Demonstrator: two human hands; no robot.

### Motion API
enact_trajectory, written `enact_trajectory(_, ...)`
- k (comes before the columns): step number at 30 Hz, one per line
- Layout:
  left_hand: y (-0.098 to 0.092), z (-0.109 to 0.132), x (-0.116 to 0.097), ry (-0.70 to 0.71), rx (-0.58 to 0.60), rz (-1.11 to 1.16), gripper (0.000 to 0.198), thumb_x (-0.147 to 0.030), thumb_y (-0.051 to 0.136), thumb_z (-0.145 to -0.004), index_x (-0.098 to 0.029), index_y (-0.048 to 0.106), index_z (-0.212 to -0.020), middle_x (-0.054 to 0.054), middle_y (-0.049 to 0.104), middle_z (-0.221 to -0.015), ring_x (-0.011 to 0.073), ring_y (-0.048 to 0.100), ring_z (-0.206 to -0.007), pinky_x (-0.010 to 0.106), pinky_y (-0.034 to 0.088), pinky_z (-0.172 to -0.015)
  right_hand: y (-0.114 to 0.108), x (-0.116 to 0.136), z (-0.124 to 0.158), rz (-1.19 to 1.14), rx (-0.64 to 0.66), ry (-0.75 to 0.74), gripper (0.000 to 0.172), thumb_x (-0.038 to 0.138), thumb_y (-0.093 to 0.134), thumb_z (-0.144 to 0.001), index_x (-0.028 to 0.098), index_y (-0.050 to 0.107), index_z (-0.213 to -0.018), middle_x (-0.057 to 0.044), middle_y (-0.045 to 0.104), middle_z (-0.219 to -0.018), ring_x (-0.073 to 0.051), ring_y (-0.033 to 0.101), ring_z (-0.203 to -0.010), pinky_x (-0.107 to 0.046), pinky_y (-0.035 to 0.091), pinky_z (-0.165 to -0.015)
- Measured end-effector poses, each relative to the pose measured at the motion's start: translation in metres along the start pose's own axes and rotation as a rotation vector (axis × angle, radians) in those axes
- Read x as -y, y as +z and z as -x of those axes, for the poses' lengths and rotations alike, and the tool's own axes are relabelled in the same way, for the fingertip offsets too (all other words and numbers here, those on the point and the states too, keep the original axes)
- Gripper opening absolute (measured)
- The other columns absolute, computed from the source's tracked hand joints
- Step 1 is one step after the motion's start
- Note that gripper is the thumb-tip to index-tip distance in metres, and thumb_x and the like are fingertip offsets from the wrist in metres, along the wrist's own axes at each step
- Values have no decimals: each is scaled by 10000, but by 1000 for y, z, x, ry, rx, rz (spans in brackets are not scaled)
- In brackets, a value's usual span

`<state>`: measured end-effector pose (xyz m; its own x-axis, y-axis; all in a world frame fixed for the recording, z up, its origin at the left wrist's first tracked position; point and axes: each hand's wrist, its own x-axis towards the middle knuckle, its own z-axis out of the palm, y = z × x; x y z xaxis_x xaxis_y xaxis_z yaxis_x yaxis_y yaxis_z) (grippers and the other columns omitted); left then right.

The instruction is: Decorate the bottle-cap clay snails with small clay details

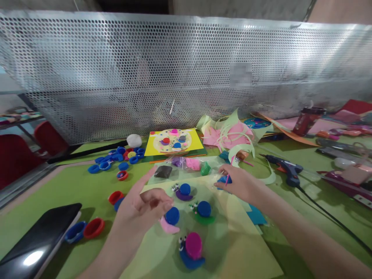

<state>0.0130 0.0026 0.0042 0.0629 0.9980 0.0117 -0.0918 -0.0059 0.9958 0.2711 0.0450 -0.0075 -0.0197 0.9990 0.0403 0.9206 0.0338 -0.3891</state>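
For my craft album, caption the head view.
Four colorful snail figures on pale paper, the left hand by the pink-bodied one, the right hand at a blue packet.

A green tabletop [78,190] is carrying a clutter of craft things. A black phone [40,232] is lying at the near left, with a blue cap [75,231] and a red cap [93,228] sitting just beside it. Farther back, a cluster of mostly blue caps [105,165] is spreading near a white rounded object [134,140]. A pale sheet [247,252] is covering the near middle, while a dark glue gun [286,168] is lying at the right, its cord [328,215] trailing nearer.
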Motion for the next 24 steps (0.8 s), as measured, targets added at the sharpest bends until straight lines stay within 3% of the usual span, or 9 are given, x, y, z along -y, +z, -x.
enact_trajectory(4,4,1,-3,-18,19,28,1062,-284,808,-642,-166,162,-1477,-65,634,-568,134,593,-607,223,498,-577,-3,3,2,43,-44,11,343,338,640,-831,123,583,-1092,-132,672,-1017,-314,612,-1003,-475,474,-811)
enact_trajectory(7,8,1,-5,-48,-24,11,1106,-284,819,-610,-142,149,-1479,-32,685,-617,146,628,-672,226,510,-630,-6,6,1,30,-117,-4,322,315,604,-849,121,569,-1104,-170,665,-1079,-377,574,-1071,-519,441,-853)
enact_trajectory(11,6,2,-3,-63,23,-49,1048,-320,780,-684,-149,123,-1482,12,733,-701,176,671,-827,258,524,-753,-4,8,1,-48,-149,-88,193,268,573,-860,175,572,-1030,-106,684,-1070,-312,615,-1027,-446,463,-866)
enact_trajectory(16,2,4,-1,-18,89,-27,1052,-267,789,-684,-161,114,-1485,-34,676,-626,143,642,-696,233,525,-674,2,7,0,-126,-177,-166,135,231,580,-835,198,563,-964,-85,703,-1020,-291,649,-978,-434,477,-855)
enact_trajectory(20,3,4,-4,-26,74,-19,1100,-240,808,-656,-164,94,-1489,-62,638,-590,115,601,-641,206,512,-640,3,8,3,-165,-205,-217,117,221,572,-826,202,554,-940,-88,716,-987,-298,659,-962,-453,484,-828)
enact_trajectory(24,3,5,-3,-76,32,-3,1049,-284,811,-660,-178,165,-1480,-24,695,-668,146,650,-732,223,521,-680,0,15,10,-196,-206,-324,88,208,528,-850,218,546,-936,-50,731,-914,-258,680,-876,-436,492,-790)
